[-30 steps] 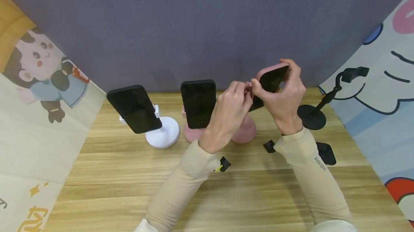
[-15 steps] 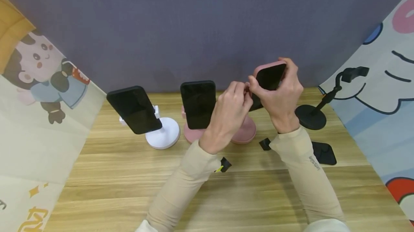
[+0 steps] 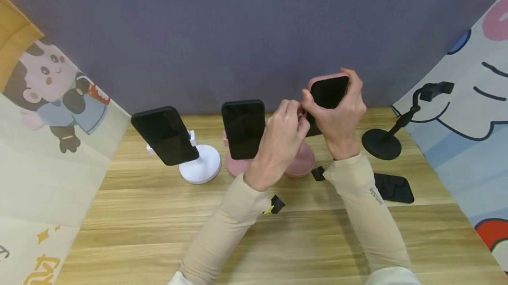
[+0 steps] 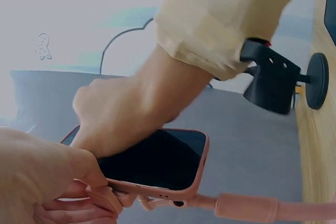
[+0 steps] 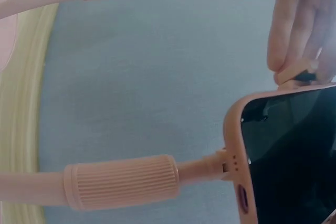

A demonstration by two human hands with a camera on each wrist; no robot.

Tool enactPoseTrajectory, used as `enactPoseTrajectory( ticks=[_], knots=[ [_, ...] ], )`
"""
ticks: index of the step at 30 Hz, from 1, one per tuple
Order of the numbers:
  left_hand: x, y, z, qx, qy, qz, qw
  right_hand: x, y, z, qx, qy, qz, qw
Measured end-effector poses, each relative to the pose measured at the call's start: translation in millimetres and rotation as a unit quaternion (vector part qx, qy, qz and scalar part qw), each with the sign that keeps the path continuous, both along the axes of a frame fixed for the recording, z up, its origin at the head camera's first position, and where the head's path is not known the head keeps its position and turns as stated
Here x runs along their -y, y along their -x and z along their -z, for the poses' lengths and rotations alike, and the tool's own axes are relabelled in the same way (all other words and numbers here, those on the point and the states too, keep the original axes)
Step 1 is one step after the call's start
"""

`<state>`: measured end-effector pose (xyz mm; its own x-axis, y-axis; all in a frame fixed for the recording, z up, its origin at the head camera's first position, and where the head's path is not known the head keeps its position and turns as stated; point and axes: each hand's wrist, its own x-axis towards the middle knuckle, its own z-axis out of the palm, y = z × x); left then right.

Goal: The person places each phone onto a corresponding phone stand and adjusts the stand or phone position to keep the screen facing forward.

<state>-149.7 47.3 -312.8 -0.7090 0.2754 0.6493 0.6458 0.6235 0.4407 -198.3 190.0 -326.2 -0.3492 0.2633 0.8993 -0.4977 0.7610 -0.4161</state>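
My right hand point(image 3: 342, 119) grips a phone in a pink case point(image 3: 328, 92) by its sides, its dark screen facing me. The phone is at the top of a pink phone stand point(image 5: 123, 182), in front of the stand's head. My left hand point(image 3: 279, 141) pinches a small pink clamp jaw with a dark pad at the phone's left edge, best seen in the right wrist view as the clamp point(image 5: 299, 74). In the left wrist view the right hand covers part of the screen, and the left hand's fingers point(image 4: 86, 169) curl at the phone's edge.
A white stand point(image 3: 200, 164) and a pink stand point(image 3: 234, 166) to the left each bear a black phone. At right stand a black stand point(image 3: 382, 144) with no phone and a black phone point(image 3: 394, 188) lying flat. A grey wall rises behind.
My right hand has shifted slightly left with the phone, whose screen has turned more towards me. The left hand stays almost still at the clamp.
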Motion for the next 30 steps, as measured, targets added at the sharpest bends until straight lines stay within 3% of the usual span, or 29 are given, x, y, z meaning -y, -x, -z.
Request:
enactPoseTrajectory(
  ticks=[6,30],
  knots=[
    [2.9,-1.5,-6.1,0.042,-0.016,0.010,0.9989,3.8,0.7,-1.4,0.001,0.007,0.000,1.0000],
    [2.2,-2.1,-3.9,0.049,-0.023,0.009,0.9985,4.9,-1.4,-1.7,0.007,0.013,-0.018,0.9997]
  ],
)
